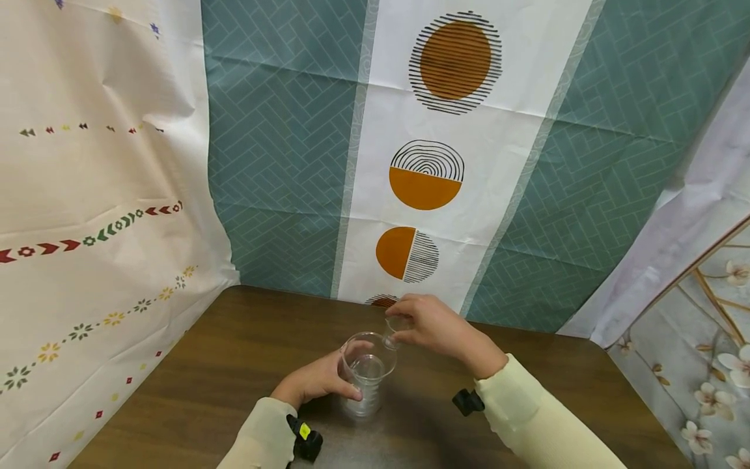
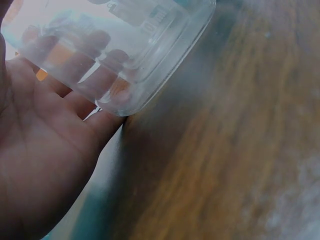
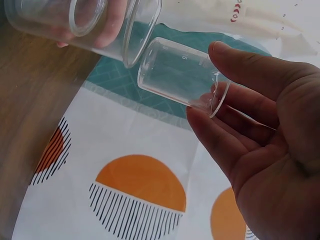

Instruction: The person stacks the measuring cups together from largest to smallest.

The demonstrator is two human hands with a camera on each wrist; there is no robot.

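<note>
A clear graduated beaker (image 1: 364,405) stands upright at the table's middle, its wide rim facing up. My left hand (image 1: 319,379) grips its side, thumb in front and fingers behind; in the left wrist view the fingers show through the beaker's wall (image 2: 150,50). Inside it sits a smaller clear vessel, whose round rim (image 3: 75,25) shows in the right wrist view. With my right hand (image 1: 436,326) I pinch a small clear beaker (image 3: 172,72) near its rim, between thumb and fingers. Its base hangs right beside the larger beaker's rim.
The brown wooden table (image 1: 234,352) reaches back to a green and white patterned cloth (image 1: 281,163). A cream cloth (image 1: 105,195) hangs along the left and a floral one (image 1: 703,365) along the right. Black wrist devices sit on both sleeves.
</note>
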